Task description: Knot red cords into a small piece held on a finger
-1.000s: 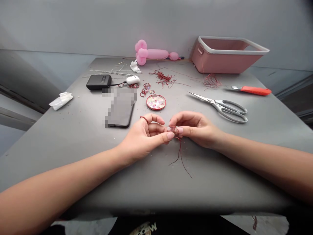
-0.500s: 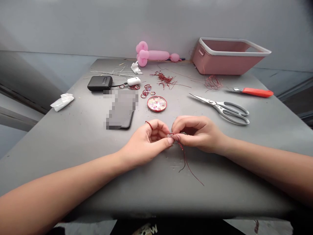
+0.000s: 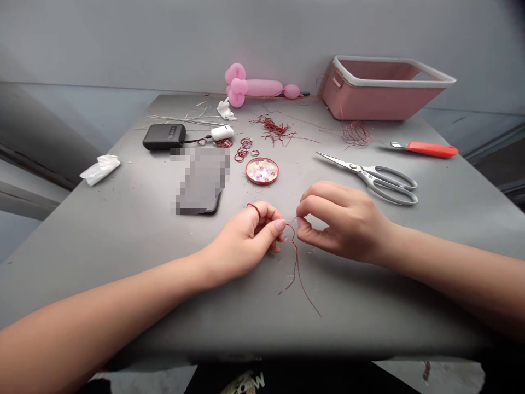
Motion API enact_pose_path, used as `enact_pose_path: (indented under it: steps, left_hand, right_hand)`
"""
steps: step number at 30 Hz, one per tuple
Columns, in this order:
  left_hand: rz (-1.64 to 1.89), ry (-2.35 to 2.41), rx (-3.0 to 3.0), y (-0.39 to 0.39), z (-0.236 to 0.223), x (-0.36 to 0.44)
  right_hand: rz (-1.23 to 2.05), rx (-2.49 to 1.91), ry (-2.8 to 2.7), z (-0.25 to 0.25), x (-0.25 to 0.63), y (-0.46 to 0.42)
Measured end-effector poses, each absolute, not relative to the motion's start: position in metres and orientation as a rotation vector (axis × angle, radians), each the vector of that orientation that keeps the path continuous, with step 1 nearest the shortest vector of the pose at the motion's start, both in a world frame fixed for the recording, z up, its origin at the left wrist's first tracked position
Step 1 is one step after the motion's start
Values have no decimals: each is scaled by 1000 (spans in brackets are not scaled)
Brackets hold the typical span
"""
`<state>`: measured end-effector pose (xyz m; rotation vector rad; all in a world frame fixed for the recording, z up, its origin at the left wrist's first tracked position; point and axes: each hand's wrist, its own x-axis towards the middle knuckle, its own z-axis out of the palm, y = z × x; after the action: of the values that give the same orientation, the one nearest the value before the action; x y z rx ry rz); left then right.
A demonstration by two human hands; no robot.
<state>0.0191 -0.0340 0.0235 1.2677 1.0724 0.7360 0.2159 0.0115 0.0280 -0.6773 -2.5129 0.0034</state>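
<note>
My left hand [image 3: 241, 241] is closed, pinching a thin dark-red cord [image 3: 296, 257] between thumb and index finger. The cord curves into a small loop beside the fingertips, and two loose tails hang from it toward me. My right hand [image 3: 344, 221] is closed just to the right, its thumb and index finger pinching a fine strand of the cord. A red cord ring [image 3: 254, 207] is around a finger of my left hand. Beyond the hands, a round red-rimmed dish [image 3: 262, 180] holds pale and pink beads. Small cord rings [image 3: 241, 153] lie behind it.
Scissors [image 3: 371, 178] and a red-handled cutter [image 3: 432, 149] lie at right, before a pink bin [image 3: 369, 101]. A phone [image 3: 213, 205], black power bank [image 3: 164, 137] and white earbud case [image 3: 222, 132] sit at left. Cord scraps [image 3: 275, 128] and a pink balloon [image 3: 262, 87] are at the back.
My right hand has moved slightly right and away from my left fingertips, drawing a strand out. The cord loop now shows between the hands, and its tails have swung left.
</note>
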Motion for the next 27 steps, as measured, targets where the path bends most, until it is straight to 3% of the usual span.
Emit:
enact_pose_path:
  steps: [5, 10, 13, 19, 27]
  left_hand:
    - [658, 1044, 1308, -34, 24, 19]
    - [636, 1024, 1416, -38, 21, 17]
    - [665, 1002, 1419, -39, 22, 17]
    - [597, 949, 1339, -34, 30, 17]
    - [478, 1039, 1611, -39, 39, 14]
  right_hand:
    - [329, -695, -2388, 27, 215, 11]
    - [1400, -811, -2320, 41, 219, 20]
    - [1643, -728, -2216, 44, 222, 28]
    - [1382, -616, -2303, 42, 220, 25]
    - [43, -394, -2525, 45, 219, -13]
